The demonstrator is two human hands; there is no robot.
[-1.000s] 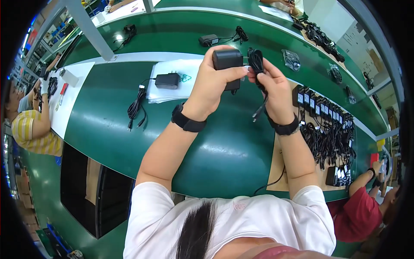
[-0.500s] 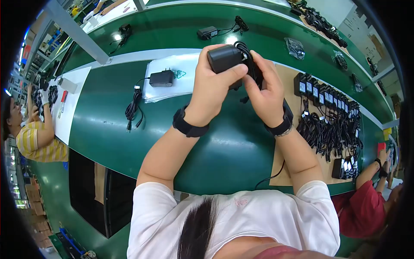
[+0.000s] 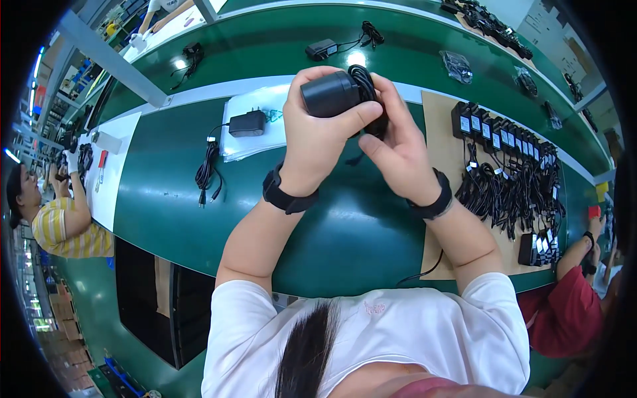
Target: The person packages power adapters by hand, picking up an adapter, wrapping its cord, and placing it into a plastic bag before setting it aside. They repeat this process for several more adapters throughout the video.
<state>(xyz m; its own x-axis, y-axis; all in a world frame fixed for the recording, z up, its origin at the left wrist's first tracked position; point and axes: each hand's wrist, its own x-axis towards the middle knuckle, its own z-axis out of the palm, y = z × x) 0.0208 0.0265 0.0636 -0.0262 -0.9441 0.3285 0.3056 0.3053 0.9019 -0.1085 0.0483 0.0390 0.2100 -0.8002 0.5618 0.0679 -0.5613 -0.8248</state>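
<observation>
Both hands hold a black power adapter (image 3: pixel 328 94) with its bundled cord (image 3: pixel 363 83) above the green bench. My left hand (image 3: pixel 317 136) is closed round the adapter body, thumb laid across its near side. Wrapped against the cord bundle from the right is my right hand (image 3: pixel 401 149); part of the bundle is hidden behind the fingers. Each wrist wears a black band. Left of my hands, another power adapter (image 3: pixel 247 124) lies on a stack of clear plastic bags (image 3: pixel 233 147), and its tied cord (image 3: pixel 207 172) rests on the bench.
On the right, brown cardboard (image 3: pixel 436 119) bears a row of black adapters (image 3: pixel 494 132) with tangled cords (image 3: pixel 504 189). Beyond a raised white edge, a green conveyor (image 3: pixel 279 56) carries spaced adapters (image 3: pixel 322 49) and bagged items (image 3: pixel 456 67). People work at left, right and far side.
My hands have shifted slightly left with the adapter still held. The right thumb has moved down and away from the left thumb, along the cord bundle.
</observation>
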